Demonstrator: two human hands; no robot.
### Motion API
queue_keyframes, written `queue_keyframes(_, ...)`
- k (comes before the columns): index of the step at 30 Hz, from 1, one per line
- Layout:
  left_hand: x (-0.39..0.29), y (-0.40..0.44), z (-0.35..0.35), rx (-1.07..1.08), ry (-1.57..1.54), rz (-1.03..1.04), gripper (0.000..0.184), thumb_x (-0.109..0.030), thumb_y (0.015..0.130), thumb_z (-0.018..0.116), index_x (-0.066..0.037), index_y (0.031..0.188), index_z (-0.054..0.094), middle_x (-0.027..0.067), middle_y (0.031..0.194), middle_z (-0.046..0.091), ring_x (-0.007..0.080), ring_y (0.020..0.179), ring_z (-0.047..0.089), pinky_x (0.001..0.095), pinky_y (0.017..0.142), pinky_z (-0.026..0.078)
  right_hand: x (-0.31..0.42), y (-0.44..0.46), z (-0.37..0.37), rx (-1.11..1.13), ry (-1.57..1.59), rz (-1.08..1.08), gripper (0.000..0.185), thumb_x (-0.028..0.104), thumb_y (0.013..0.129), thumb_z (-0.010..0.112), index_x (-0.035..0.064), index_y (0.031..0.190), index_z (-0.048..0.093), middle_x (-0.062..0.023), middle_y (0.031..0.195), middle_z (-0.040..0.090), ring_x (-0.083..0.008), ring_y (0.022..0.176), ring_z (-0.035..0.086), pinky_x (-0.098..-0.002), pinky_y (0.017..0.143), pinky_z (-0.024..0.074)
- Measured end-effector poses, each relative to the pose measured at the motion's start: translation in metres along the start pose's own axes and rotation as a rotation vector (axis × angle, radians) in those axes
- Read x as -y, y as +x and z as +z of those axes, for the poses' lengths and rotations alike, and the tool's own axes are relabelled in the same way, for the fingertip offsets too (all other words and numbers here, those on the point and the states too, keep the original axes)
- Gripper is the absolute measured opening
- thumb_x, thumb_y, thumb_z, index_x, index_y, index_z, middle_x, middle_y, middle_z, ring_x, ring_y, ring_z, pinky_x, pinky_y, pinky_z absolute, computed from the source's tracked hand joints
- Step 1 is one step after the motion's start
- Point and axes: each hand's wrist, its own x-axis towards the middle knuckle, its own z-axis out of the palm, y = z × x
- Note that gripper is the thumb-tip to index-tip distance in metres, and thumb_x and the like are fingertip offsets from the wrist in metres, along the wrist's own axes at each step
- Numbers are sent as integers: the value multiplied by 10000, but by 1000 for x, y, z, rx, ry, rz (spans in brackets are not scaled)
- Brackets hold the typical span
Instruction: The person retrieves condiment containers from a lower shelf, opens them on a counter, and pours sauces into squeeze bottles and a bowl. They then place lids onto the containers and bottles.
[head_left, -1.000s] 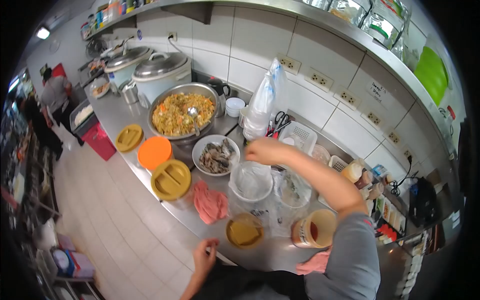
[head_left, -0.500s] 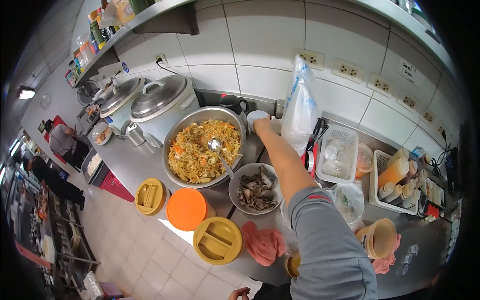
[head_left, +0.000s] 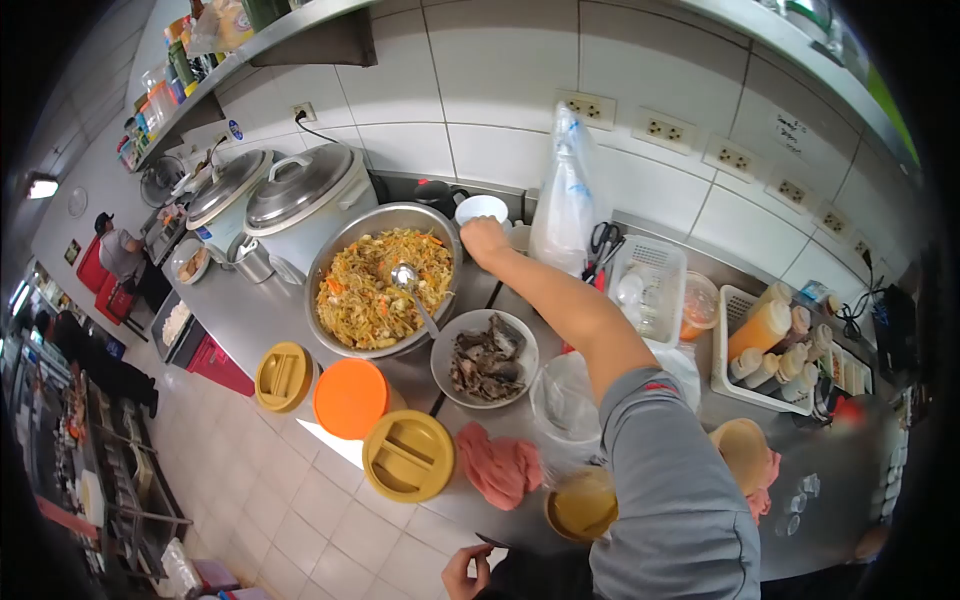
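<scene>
My right hand (head_left: 484,240) reaches across the counter and is closed on a white bowl (head_left: 482,207), beside a black-and-red jug (head_left: 433,194). Just left of that hand is a large steel bowl (head_left: 327,338) of noodles with shredded vegetables (head_left: 370,290), a metal ladle (head_left: 404,276) resting in it. Nearer me sits a bowl of dark cooked fish pieces (head_left: 487,360). My left hand (head_left: 465,572) is low at the bottom edge near my body, its fingers curled. A thin dark edge shows by them; what they hold is unclear.
Yellow lids (head_left: 408,456), an orange lid (head_left: 350,398) and a pink cloth (head_left: 498,466) lie along the front. Plastic bags (head_left: 565,200), scissors (head_left: 604,240) and a basket of sauce bottles (head_left: 765,345) stand right. Lidded pots (head_left: 310,190) stand left; a person (head_left: 122,255) is beyond.
The view has shifted, so the counter sits further left. My right hand has drawn the white bowl slightly up, and more of its inside shows. My left hand has come further into view.
</scene>
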Motion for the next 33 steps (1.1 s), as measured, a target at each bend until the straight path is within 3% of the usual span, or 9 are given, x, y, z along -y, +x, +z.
queue_keyframes(3, -26, 0, 4, 112, -52, 168, 163, 44, 853, 647, -41, 979, 704, 101, 867, 714, 224, 668, 682, 323, 669, 540, 9, -38, -62, -61, 51, -107, 120, 104, 814, 607, 69, 838, 720, -121, 850, 723, -264, 822, 711, -424, 712, 543)
queue_keyframes(8, -80, 17, 27, 123, -115, 295, 157, -11, 913, 615, -21, 1046, 696, 105, 913, 705, 197, 833, 664, 312, 772, 515, 5, -149, -205, -163, 129, -326, 76, 101, 809, 599, 60, 853, 646, -110, 860, 690, -268, 822, 690, -397, 716, 550)
queue_keyframes(13, -153, 29, 64, 276, -954, -183, 509, -367, 1071, 461, -38, 1458, 438, 131, 1323, 599, 244, 1149, 630, 393, 975, 520, -14, -310, -336, -61, 267, -610, 54, 107, 806, 607, 65, 839, 615, -83, 833, 647, -263, 839, 671, -386, 721, 551)
queue_keyframes(19, -168, -28, 130, 517, -1005, -376, 570, -415, 1073, 422, -46, 1496, 319, 169, 1398, 535, 288, 1210, 608, 437, 968, 546, -42, -467, -398, 230, 363, -643, 137, 116, 788, 631, 76, 917, 653, -48, 886, 645, -261, 938, 654, -423, 938, 516)
queue_keyframes(20, -159, -38, 144, 567, -1002, -357, 546, -422, 1066, 422, -41, 1453, 368, 142, 1406, 534, 284, 1253, 572, 414, 1004, 529, -55, -484, -396, 310, 426, -581, 293, 195, 825, 665, 72, 1091, 683, -65, 999, 641, -269, 1020, 639, -419, 976, 498)
queue_keyframes(25, -136, -94, 185, 593, -869, -446, 509, -342, 1062, 427, -60, 1478, 345, 137, 1381, 543, 288, 1225, 592, 428, 976, 544, -140, -555, -392, 105, 584, 393, 530, 431, 921, 675, 55, 1292, 630, -148, 1213, 578, -328, 1074, 623, -404, 919, 503)
queue_keyframes(27, -122, -110, 195, 607, -798, -492, 483, -295, 1065, 420, -90, 1495, 343, 129, 1362, 553, 287, 1194, 611, 434, 957, 550, -172, -600, -354, 58, 321, 682, 551, 457, 942, 657, 60, 1320, 606, -145, 1058, 634, -281, 872, 684, -403, 754, 562)
queue_keyframes(30, -101, -121, 208, 648, -708, -566, 482, -300, 1056, 458, -114, 1491, 367, 98, 1285, 591, 251, 1120, 626, 415, 919, 554, -176, -637, -332, 491, 986, 1159, 609, 491, 953, 633, 59, 1373, 547, -96, 833, 644, -196, 619, 659, -352, 538, 555)
queue_keyframes(33, -78, -124, 219, 690, -524, -528, 496, -293, 1044, 503, -109, 1487, 377, 68, 1138, 632, 187, 985, 633, 358, 827, 556, -147, -641, -330, 436, 1447, 1373, 549, 426, 988, 572, 50, 1382, 501, -44, 663, 598, -125, 492, 591, -281, 418, 499)
